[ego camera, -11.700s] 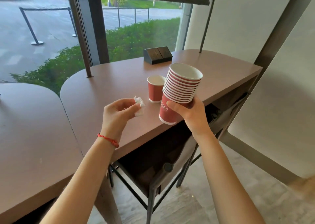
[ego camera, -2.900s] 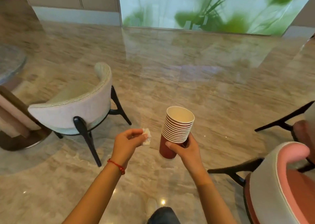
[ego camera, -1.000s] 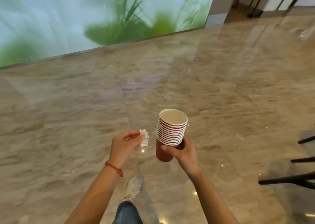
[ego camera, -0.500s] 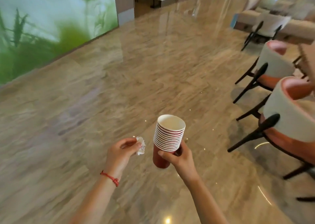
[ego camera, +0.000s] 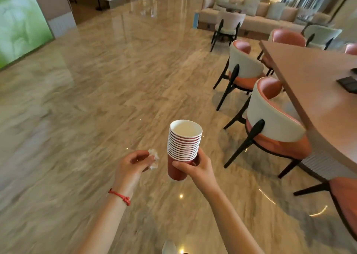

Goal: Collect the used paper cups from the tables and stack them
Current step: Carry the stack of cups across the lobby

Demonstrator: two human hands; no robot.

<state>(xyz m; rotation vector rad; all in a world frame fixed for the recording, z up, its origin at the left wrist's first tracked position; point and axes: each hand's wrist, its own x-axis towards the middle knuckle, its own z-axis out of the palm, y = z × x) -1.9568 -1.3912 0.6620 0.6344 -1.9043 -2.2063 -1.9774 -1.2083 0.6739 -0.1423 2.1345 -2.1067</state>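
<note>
Item: stack of paper cups (ego camera: 183, 147), red walls, white rims. Location: carried in front of you above the floor (ego camera: 96, 79), well left of the brown surface (ego camera: 318, 99).

Handling: likely light, thin-walled, easily crushed; nested cups can slide apart. Grip the bottom cup's wall, as your right hand (ego camera: 197, 166) does now, fingers wrapped round it.

Orientation: long axis near upright, mouths up, tilted slightly to the far side.

Left hand (ego camera: 133, 165): pinches a crumpled white scrap (ego camera: 153, 160), probably tissue.
</note>
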